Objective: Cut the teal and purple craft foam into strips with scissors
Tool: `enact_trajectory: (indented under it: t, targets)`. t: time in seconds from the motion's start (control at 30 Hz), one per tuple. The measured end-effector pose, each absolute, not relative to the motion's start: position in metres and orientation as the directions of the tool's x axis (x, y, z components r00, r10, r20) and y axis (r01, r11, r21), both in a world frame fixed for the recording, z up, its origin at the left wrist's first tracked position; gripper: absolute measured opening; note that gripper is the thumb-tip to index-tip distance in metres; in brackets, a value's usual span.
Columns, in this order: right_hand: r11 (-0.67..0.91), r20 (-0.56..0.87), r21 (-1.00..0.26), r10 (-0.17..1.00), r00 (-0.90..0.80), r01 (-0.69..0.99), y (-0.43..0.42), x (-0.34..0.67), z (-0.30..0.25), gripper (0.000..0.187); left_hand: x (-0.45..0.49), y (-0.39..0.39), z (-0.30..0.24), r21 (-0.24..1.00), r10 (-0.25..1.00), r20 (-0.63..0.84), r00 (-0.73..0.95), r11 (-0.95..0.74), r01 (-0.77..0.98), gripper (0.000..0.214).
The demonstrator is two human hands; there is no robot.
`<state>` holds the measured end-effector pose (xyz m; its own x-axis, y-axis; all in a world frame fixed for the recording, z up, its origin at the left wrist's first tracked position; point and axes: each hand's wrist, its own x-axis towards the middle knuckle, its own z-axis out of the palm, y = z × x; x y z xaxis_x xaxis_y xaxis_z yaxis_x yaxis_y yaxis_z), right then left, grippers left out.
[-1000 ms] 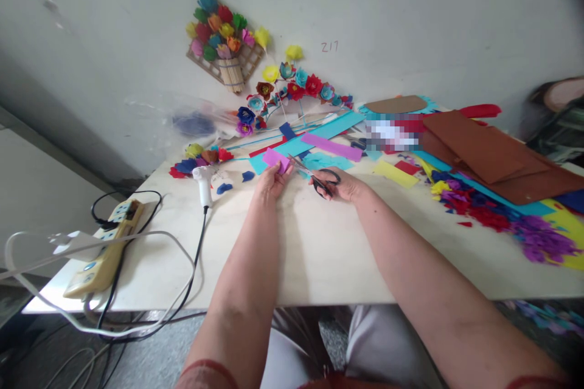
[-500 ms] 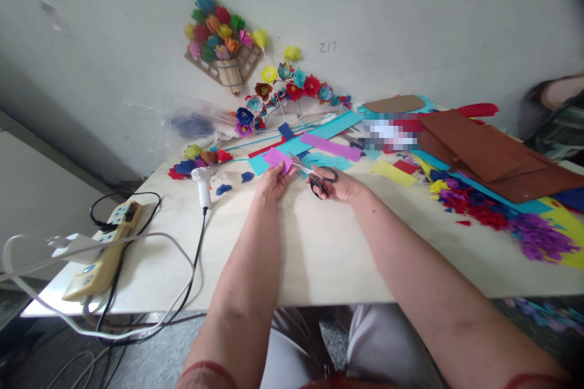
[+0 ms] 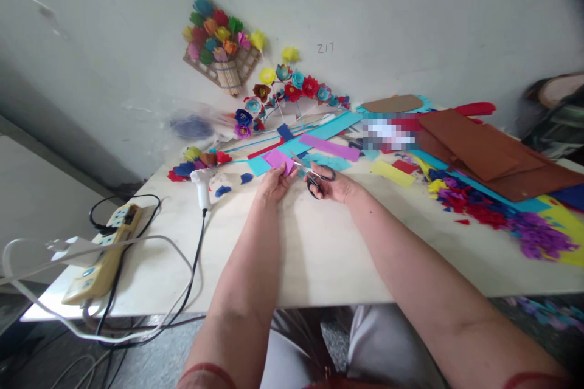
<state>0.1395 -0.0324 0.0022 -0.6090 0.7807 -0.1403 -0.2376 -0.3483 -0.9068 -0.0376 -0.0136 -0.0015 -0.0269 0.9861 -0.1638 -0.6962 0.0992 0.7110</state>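
My left hand (image 3: 275,183) pinches a small piece of purple paper (image 3: 277,158) above the middle of the table. Black-handled scissors (image 3: 314,180) are in my right hand (image 3: 336,185), with fingers through the handle loops. Their blades are parted and point left, right beside the purple paper; whether they touch its edge I cannot tell. Behind my hands lie a purple paper strip (image 3: 329,148), a long turquoise strip (image 3: 322,132) and a torn-looking turquoise piece (image 3: 333,162). Two dark blue petal-shaped pieces (image 3: 223,191) rest left of my left hand.
On the left are a white glue gun (image 3: 202,189) and a power strip (image 3: 98,261) with looping cables. Paper flowers (image 3: 292,92) stand along the wall. Brown sheets (image 3: 483,149), a yellow strip (image 3: 392,173) and heaped purple scraps (image 3: 545,236) spread over the right side.
Both hands stay almost in place. The scissors and right hand have shifted very slightly left, and the purple paper has tilted a little; the whole view has moved slightly.
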Motion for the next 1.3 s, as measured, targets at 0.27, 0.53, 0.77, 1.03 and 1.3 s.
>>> enact_trajectory:
  t: [0.27,0.53,0.77,1.03,1.3]
  targets:
    - [-0.348,-0.178,-0.909,0.822,-0.541,-0.228,-0.035,0.137,0.007,0.048,-0.037,-0.013,-0.002,0.728,0.989,-0.146,-0.009,0.101,-0.678,0.014]
    - [-0.312,-0.152,-0.915,0.853,-0.499,-0.255,-0.041,0.135,0.014,0.047,-0.038,-0.013,-0.001,0.722,0.987,-0.161,-0.006,0.114,-0.682,0.012]
    - [-0.297,-0.155,-0.927,0.859,-0.488,-0.228,-0.038,0.135,0.012,0.044,-0.04,-0.01,-0.004,0.689,0.983,-0.185,0.002,0.131,-0.713,0.014]
    - [-0.249,-0.132,-0.951,0.862,-0.489,-0.181,-0.04,0.136,0.014,0.045,-0.04,-0.009,-0.004,0.682,0.984,-0.176,-0.01,0.115,-0.723,0.015]
    - [-0.312,-0.163,-0.927,0.835,-0.526,-0.208,-0.039,0.135,0.012,0.048,-0.039,-0.013,-0.002,0.714,0.989,-0.148,0.005,0.11,-0.691,0.013]
